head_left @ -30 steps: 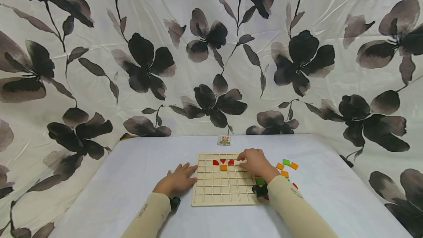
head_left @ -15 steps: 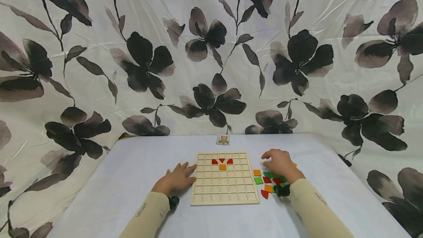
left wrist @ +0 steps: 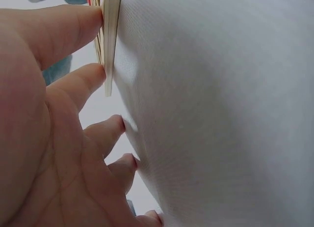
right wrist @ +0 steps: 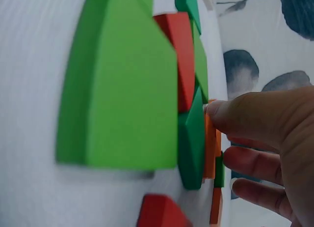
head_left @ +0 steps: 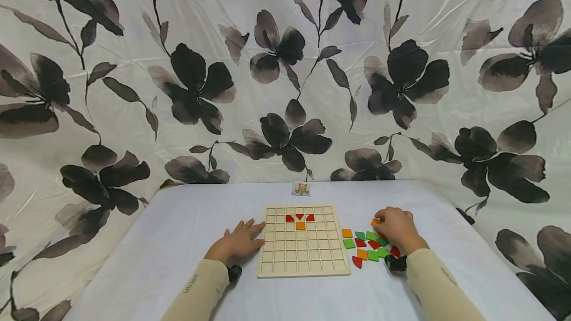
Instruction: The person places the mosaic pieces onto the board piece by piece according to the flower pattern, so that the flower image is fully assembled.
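A square wooden grid board (head_left: 303, 252) lies on the table. Three red pieces, including a red triangle (head_left: 300, 217), sit in one of its upper rows, and an orange square (head_left: 300, 225) lies just below them. My left hand (head_left: 238, 240) rests at the board's left side, fingers spread; in the left wrist view two fingertips touch its edge (left wrist: 112, 45). To the right, my right hand (head_left: 399, 227) is lowered over loose tiles. In the right wrist view its thumb (right wrist: 245, 114) touches an orange tile (right wrist: 210, 148); whether the partly hidden index finger pinches it cannot be told.
Several green, red and orange tiles lie loose right of the board, among them a green square (head_left: 349, 244) and a red quarter-round (head_left: 357, 261). A small patterned card (head_left: 301, 188) lies near the table's back edge. Floral cloth (head_left: 285, 88) hangs behind.
My right hand has moved from above the board's upper right to the loose tiles on the right, then lowered there. My left hand stays at the board's edge.
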Motion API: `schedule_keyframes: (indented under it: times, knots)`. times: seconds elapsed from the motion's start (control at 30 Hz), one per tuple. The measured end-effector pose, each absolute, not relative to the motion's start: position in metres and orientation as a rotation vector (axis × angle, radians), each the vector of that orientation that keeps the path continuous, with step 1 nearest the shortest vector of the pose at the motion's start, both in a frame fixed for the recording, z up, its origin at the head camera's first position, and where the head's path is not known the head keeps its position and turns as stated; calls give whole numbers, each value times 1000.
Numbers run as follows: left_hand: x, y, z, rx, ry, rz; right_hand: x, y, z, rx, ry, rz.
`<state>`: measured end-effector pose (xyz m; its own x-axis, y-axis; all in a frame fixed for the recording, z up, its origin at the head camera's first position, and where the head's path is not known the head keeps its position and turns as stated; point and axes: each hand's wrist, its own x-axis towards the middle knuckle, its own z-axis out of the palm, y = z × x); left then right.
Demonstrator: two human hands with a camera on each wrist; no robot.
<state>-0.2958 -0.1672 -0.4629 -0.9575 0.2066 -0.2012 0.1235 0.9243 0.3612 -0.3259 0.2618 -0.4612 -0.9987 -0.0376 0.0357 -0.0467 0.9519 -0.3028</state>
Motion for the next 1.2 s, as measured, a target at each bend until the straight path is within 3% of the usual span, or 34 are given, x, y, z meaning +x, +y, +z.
schedule_keyframes:
  times: [0.63,1.2]
  knots:
    - [-301,-167,-469,220,2848,526,-325,260,-459,27,-3085,517]
    - [-297,-166,-464,233,2850,522,-329,216,-449,183,-2999,667]
